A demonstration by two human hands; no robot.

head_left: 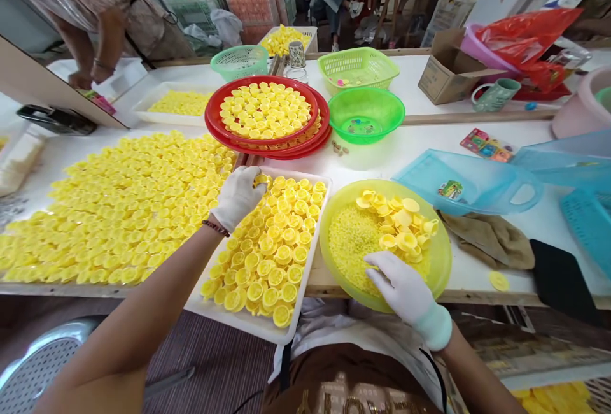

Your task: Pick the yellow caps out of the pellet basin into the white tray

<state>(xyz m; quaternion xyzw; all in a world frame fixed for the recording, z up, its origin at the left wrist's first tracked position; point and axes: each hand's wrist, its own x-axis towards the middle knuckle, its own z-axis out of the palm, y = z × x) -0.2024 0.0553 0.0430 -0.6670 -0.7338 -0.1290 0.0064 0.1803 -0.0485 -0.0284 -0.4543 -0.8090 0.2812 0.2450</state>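
My gloved left hand (239,196) is over the far end of a white tray (300,293), its fingers closed on a small yellow cup-shaped piece (260,179). The tray is filled with such round yellow plastic pieces (270,267), several showing a lemon-slice pattern. My gloved right hand (400,285) reaches over the near side of a yellow basin (442,255), fingertips at the tiny yellow beads (352,232), with finger and thumb apart. Beside the beads, larger yellow cups (403,223) lie heaped in the basin. Whether beads are under the right fingertips is hidden.
Many yellow pieces (119,210) cover the table at left. Red trays (267,146) stacked with pieces stand beyond, next to a green bowl (366,114). Blue scoop-like trays (468,181), a brown cloth (489,239) and a cardboard box (446,70) are at right. Two people are across the table.
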